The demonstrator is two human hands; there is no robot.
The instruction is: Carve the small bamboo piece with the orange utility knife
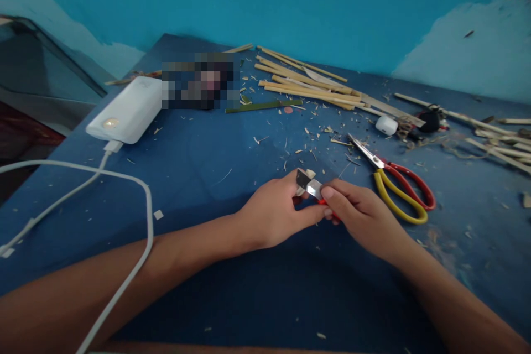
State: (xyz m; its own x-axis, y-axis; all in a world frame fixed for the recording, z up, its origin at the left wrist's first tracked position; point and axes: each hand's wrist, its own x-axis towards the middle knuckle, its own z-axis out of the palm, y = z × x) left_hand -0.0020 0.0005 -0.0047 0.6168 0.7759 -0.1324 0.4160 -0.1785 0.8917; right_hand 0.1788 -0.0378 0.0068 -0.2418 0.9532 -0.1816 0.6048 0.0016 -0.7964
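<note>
My right hand (352, 207) is closed around a utility knife (314, 188) with a red handle, which its fingers mostly cover. The knife's silver part and dark blade point up and left toward my left hand (276, 207). That hand is closed as well, its fingers curled around a small pale piece of wood or bamboo (309, 173) that shows behind the blade. My left thumb reaches across to the knife by my right fingertips. Most of the pale piece is hidden. Scissors (379, 165) with one red and one yellow handle loop lie just right of my right hand.
Bamboo strips (307, 82) lie at the back of the blue table (199, 160), with shavings scattered around. A green strip (265, 106) and a white earbud case (386, 125) are nearby. At left, a white power bank (126, 110) trails a white cable (150, 204) over my left forearm.
</note>
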